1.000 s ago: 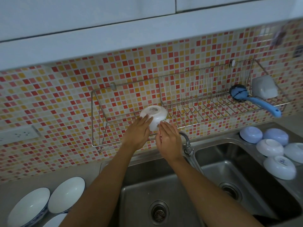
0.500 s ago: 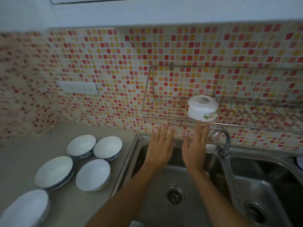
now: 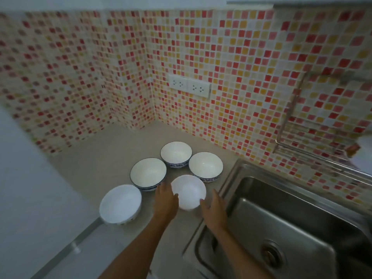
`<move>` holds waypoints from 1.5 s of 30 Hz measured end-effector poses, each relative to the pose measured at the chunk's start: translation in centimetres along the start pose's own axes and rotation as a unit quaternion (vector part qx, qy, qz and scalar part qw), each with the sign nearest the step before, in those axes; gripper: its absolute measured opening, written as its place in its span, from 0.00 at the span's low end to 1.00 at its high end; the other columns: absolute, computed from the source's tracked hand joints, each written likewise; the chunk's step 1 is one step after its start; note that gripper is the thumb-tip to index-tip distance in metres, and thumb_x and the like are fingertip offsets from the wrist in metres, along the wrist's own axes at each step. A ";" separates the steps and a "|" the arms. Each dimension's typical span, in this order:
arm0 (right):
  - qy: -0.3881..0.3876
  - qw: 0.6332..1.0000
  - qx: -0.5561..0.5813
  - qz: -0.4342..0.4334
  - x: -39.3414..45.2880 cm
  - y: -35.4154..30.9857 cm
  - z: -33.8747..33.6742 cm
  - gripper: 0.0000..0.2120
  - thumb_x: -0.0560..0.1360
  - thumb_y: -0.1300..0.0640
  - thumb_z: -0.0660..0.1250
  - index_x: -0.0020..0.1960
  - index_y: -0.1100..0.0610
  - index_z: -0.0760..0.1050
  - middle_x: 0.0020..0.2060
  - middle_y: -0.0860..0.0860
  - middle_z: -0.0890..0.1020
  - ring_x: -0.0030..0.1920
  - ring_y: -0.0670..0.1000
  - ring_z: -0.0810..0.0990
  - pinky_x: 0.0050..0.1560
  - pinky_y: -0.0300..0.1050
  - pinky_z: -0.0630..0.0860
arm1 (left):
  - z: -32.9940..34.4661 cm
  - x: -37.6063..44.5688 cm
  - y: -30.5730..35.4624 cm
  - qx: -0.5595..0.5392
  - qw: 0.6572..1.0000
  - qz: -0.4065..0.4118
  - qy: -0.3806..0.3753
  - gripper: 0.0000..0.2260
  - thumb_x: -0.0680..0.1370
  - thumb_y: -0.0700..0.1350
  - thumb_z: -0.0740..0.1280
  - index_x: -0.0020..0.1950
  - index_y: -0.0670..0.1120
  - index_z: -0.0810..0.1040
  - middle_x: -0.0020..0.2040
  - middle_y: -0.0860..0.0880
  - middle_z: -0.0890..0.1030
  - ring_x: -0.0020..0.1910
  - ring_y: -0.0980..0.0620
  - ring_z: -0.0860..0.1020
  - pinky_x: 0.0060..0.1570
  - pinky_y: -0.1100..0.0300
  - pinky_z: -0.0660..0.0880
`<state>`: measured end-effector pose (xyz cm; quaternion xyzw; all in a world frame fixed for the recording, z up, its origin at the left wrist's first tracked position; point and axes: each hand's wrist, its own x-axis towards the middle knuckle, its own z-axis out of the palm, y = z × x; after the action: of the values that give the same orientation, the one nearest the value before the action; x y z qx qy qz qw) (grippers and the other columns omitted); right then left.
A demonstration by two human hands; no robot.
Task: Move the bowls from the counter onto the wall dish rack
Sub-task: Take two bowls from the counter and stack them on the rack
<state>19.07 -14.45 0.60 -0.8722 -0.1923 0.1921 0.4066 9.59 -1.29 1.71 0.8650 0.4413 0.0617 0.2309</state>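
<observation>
Several white bowls stand upright on the grey counter (image 3: 104, 158) left of the sink. The nearest plain white bowl (image 3: 188, 191) lies between my hands. My left hand (image 3: 166, 200) is at its left rim and my right hand (image 3: 214, 206) at its right rim, fingers spread, neither closed around it. Behind it sit three blue-rimmed bowls: one at the left (image 3: 148, 174), one at the back (image 3: 176, 154), one at the right (image 3: 205, 166). Another white bowl (image 3: 120, 204) is near the counter's front edge. The wire wall dish rack (image 3: 289, 121) shows blurred at the right edge.
A steel sink (image 3: 281, 222) with a drain fills the lower right, beside my right hand. A double wall socket (image 3: 189, 86) sits on the mosaic-tiled wall above the bowls. The counter ends in a corner at the back left.
My view swung left from the rack to the counter. Both hands left the bowl on the rack and dropped down to either side of the nearest white bowl.
</observation>
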 end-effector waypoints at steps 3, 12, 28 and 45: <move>-0.023 0.999 0.015 0.046 0.7 -1.0 2.2 0.32 0.76 0.50 0.67 0.76 0.56 0.58 0.71 0.57 0.69 0.69 0.59 0.69 0.66 0.52 0.69 | 0.1 0.8 -1.8 -0.026 0.999 -0.021 -0.038 0.22 0.81 0.48 0.57 0.72 0.40 0.62 0.73 0.39 0.63 0.71 0.42 0.65 0.68 0.52 0.63; -0.011 0.995 0.015 0.101 1.1 -1.3 4.0 0.26 0.74 0.57 0.66 0.70 0.60 0.65 0.65 0.60 0.75 0.62 0.61 0.75 0.57 0.48 0.75 | 0.8 2.0 -2.3 -0.191 0.975 -0.038 -0.107 0.22 0.79 0.42 0.62 0.71 0.38 0.63 0.69 0.38 0.70 0.66 0.40 0.70 0.63 0.53 0.67; 0.208 0.967 0.148 0.021 -2.6 -4.7 -10.4 0.21 0.75 0.60 0.65 0.67 0.54 0.70 0.58 0.50 0.79 0.54 0.49 0.77 0.53 0.47 0.80 | -4.2 0.2 13.6 -0.459 0.881 0.060 -0.095 0.19 0.78 0.43 0.60 0.69 0.46 0.65 0.64 0.45 0.68 0.57 0.45 0.71 0.55 0.50 0.75; 0.372 0.913 -0.128 -0.105 -2.7 -0.6 -31.2 0.16 0.80 0.48 0.60 0.61 0.56 0.78 0.57 0.53 0.82 0.57 0.53 0.79 0.58 0.48 0.75 | -10.6 -2.8 28.3 -0.637 0.750 0.107 -0.139 0.17 0.77 0.64 0.54 0.62 0.59 0.68 0.60 0.49 0.76 0.56 0.46 0.77 0.56 0.47 0.77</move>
<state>32.03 -35.25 20.11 -0.9000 -0.1403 -0.2166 0.3513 25.35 -14.10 24.23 0.5579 0.1669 0.2323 0.7790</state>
